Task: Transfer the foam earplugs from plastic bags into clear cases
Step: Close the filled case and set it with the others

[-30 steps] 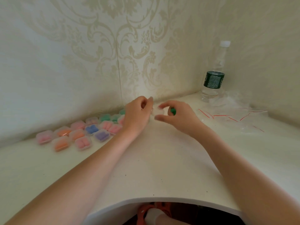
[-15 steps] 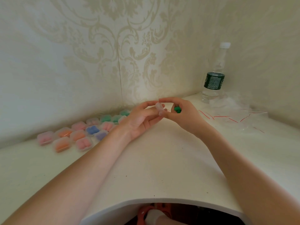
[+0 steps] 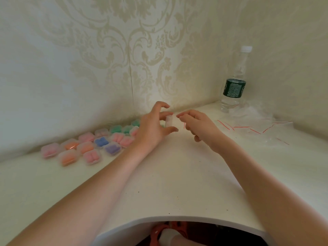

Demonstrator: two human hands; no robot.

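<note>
Clear case [image 3: 168, 121] sits pinched in the left hand [image 3: 152, 128]; the right hand [image 3: 197, 123] pinches a bag [image 3: 184, 125]. Likely next: set the case down among the filled cases [image 3: 88, 146] along the desk's back edge.

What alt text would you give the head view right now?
Over a white desk, the left hand holds a small clear case while the right hand pinches a clear bag with a red strip. Filled cases sit left; empty bags and a water bottle sit right.
</note>
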